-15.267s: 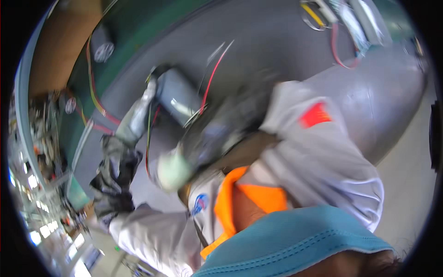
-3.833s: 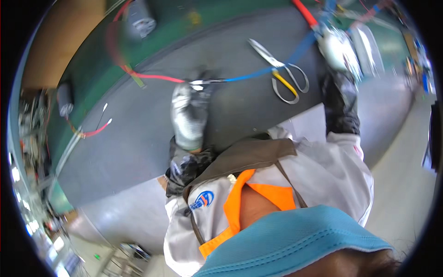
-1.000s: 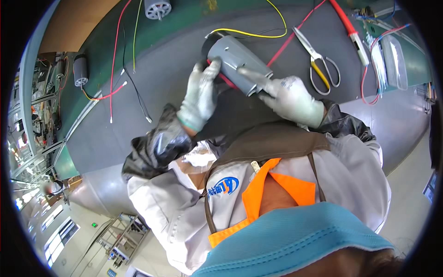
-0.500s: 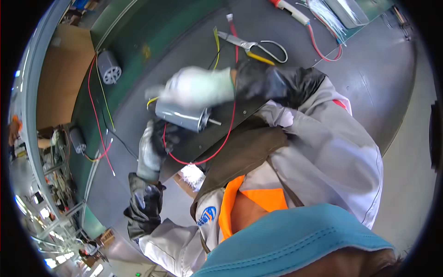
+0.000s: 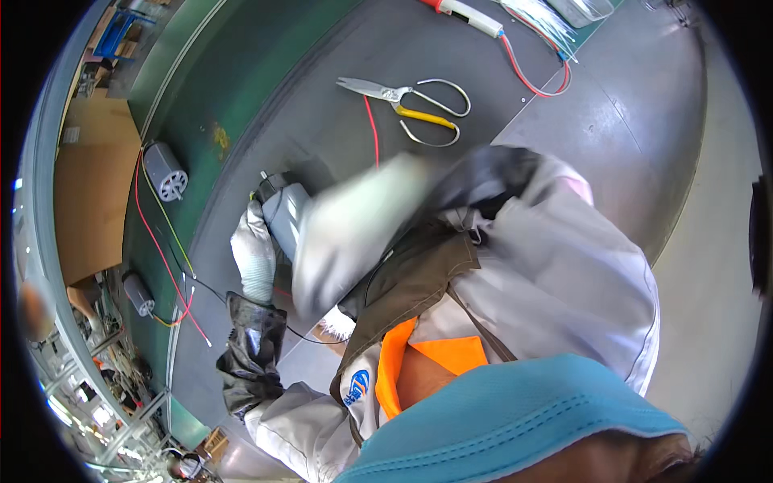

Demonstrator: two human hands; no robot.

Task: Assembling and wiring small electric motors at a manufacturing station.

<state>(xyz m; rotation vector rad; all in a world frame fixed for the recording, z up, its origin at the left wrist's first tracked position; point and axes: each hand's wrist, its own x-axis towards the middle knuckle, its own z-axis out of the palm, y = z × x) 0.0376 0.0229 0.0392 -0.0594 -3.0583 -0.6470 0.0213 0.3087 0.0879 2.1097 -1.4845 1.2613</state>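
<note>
My left hand [image 5: 255, 251], in a pale glove, closes round one side of a grey cylindrical motor [image 5: 285, 216] on the dark table. The motor's thin shaft points up and away to the left. My right hand [image 5: 350, 221], gloved too, is smeared by motion and covers the motor's near right side; its fingers cannot be made out. A red wire [image 5: 372, 133] runs from beneath the scissors down behind my right hand. Those scissors [image 5: 398, 95], with one yellow grip, lie open beyond it.
Two more grey motors, a larger one [image 5: 167, 173] and a smaller one [image 5: 138, 293], rest on the green belt [image 5: 241, 88] at left with wires trailing. A cardboard sheet [image 5: 97, 193] stands beside them. At the far right lie a white-and-red corded tool [image 5: 471, 16] and white ties [image 5: 539, 20].
The motor has turned, its shaft swinging from right to upper left. My left hand now grips its side; my right hand has come down and nearer. The scene has shifted slightly as my head moved.
</note>
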